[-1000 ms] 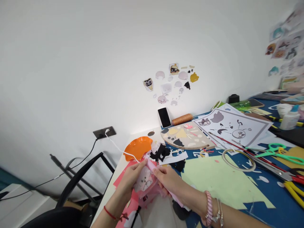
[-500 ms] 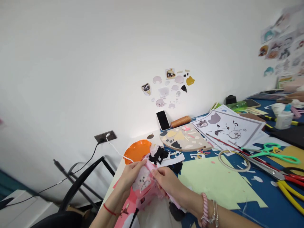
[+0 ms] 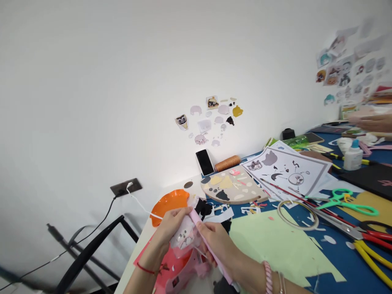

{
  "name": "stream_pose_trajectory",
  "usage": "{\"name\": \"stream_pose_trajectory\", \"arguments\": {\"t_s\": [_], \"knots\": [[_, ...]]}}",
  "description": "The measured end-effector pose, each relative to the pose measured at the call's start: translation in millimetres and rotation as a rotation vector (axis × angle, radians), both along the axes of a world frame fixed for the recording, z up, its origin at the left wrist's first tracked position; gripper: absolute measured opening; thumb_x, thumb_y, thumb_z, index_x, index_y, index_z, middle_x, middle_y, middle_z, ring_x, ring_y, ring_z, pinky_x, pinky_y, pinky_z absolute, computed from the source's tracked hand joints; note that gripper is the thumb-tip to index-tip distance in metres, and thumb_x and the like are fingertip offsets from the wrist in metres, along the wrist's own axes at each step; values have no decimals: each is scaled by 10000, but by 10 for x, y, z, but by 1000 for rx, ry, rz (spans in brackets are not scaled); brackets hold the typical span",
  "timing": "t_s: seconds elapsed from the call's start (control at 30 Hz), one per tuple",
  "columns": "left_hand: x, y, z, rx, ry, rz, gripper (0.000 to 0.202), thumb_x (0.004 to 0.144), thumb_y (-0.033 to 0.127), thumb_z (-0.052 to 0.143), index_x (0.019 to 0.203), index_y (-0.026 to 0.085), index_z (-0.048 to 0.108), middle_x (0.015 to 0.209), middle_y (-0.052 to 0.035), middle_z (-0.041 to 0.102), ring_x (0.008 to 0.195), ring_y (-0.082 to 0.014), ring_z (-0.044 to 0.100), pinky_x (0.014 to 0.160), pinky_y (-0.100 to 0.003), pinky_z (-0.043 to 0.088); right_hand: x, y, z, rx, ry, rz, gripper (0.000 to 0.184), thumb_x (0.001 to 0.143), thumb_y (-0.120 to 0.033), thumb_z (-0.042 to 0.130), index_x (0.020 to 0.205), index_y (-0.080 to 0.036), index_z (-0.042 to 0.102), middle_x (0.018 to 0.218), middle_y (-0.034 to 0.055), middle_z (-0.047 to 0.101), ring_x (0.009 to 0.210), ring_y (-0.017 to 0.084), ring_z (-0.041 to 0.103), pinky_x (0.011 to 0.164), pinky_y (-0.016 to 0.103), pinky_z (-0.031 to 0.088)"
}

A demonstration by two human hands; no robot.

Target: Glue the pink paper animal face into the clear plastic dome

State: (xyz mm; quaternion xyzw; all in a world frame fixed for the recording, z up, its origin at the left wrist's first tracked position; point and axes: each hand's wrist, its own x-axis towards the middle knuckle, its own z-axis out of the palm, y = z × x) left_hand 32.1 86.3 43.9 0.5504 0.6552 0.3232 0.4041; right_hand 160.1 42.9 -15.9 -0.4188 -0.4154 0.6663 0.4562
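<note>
My left hand [image 3: 172,223] is closed at the upper edge of a small clear plastic bag [image 3: 183,240], which holds pale cut pieces with dark spots. The fingertips meet the upper end of a long pink stick-like tool [image 3: 216,258]. My right hand [image 3: 221,241] grips this tool, thumb on top, and its lower end runs down beside the wrist. I cannot make out the tool's kind. Below the bag, a pink thing with a small dark label [image 3: 175,281] lies over red-pink paper [image 3: 163,263]. Part of the bag is hidden by my fingers.
An orange plate [image 3: 162,200] stands behind my left hand, with a white cable [image 3: 143,209] reaching it. Light green paper [image 3: 269,241], a tape roll [image 3: 280,210], green scissors [image 3: 364,207] and yellow-handled pliers [image 3: 372,261] lie at right. A phone [image 3: 204,162] leans on the wall.
The view has shifted slightly right and up. More of the pink stick-like tool shows along my right hand, and more of the pink thing below. Both hands keep their hold.
</note>
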Motion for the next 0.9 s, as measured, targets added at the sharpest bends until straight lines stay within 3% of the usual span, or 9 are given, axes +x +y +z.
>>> {"name": "stream_pose_trajectory", "arguments": {"t_s": [0.13, 0.27, 0.37, 0.67, 0.9], "knots": [[62, 64, 54, 26, 48, -44, 376, 637, 515, 657, 497, 178, 565, 428, 19, 490, 414, -127, 429, 429, -246, 291, 32, 14, 17, -6, -19, -44, 325, 891, -393, 443, 630, -199, 445, 394, -83, 400, 254, 58, 318, 249, 165, 214], [132, 80, 115, 47, 45, -86, 429, 649, 527, 648, 448, 202, 453, 427, 39, 437, 413, -104, 383, 418, -235, 256, 66, 13, 39, -7, -31, -83, 358, 881, -428, 454, 606, -203, 412, 393, -88, 371, 275, 55, 308, 270, 169, 222], [167, 71, 131, 66, 28, -110, 409, 657, 511, 646, 461, 197, 473, 435, 45, 420, 413, -92, 364, 416, -227, 246, 72, 4, 29, 28, 0, -103, 376, 867, -473, 468, 613, -202, 409, 419, -87, 372, 282, 48, 299, 278, 173, 211], [143, 100, 25, 92, 13, -97, 331, 656, 439, 654, 477, 187, 535, 424, 37, 446, 387, -96, 387, 389, -229, 240, 127, -60, 30, 17, 1, -77, 364, 878, -449, 463, 620, -193, 440, 421, -83, 395, 289, 46, 318, 275, 167, 239], [188, 106, -14, 93, 11, -18, 315, 619, 411, 711, 507, 144, 588, 417, 38, 461, 370, -69, 389, 393, -204, 248, 211, -98, 75, -4, -39, -61, 358, 902, -433, 443, 642, -187, 460, 510, -61, 449, 324, 40, 344, 307, 174, 258]]}}
